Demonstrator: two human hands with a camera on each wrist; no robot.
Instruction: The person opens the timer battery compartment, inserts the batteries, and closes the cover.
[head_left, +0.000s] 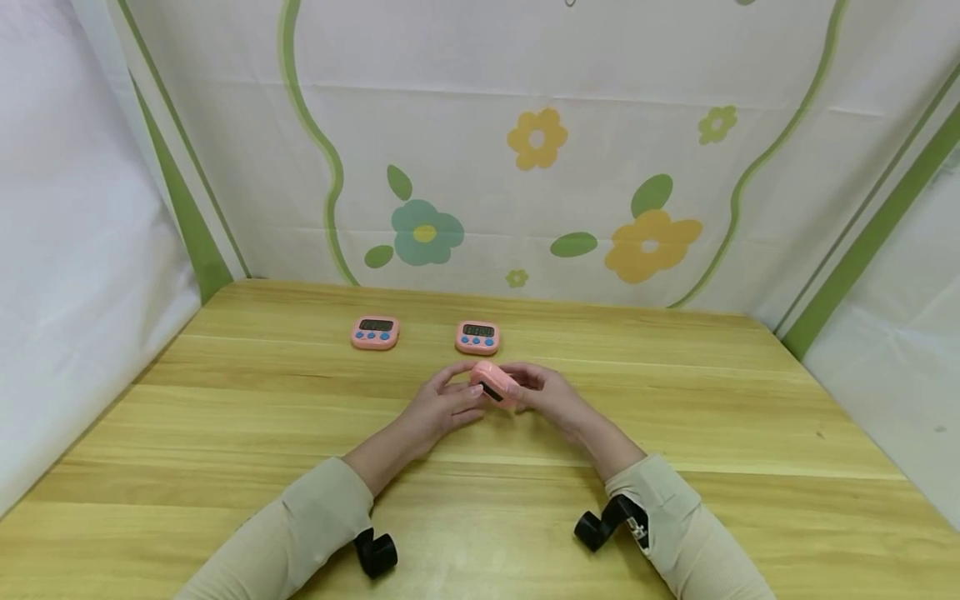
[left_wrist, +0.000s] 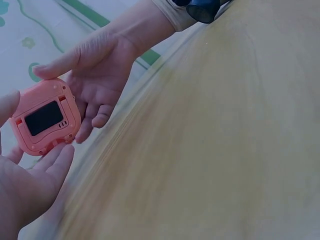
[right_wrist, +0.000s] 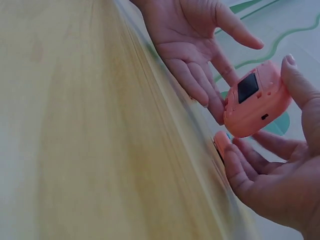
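A pink digital timer [head_left: 491,383] is held above the table, its back with a dark rectangle facing me. My right hand [head_left: 553,402] pinches it, with the thumb on one edge and fingers behind, as the right wrist view shows. On the other side, my left hand [head_left: 438,407] touches the timer with extended fingers. Its thumb stands apart from the casing in the right wrist view. Seen from the left wrist, the back of the timer [left_wrist: 46,117] shows plainly between both hands. The timer's screen and buttons are hidden.
Two more pink timers with blue buttons, a left one [head_left: 376,332] and a right one [head_left: 477,337], lie face up beyond the hands. The wooden table [head_left: 675,392] meets a flower-patterned curtain [head_left: 480,183] at the back. Black wrist cameras hang below both sleeves.
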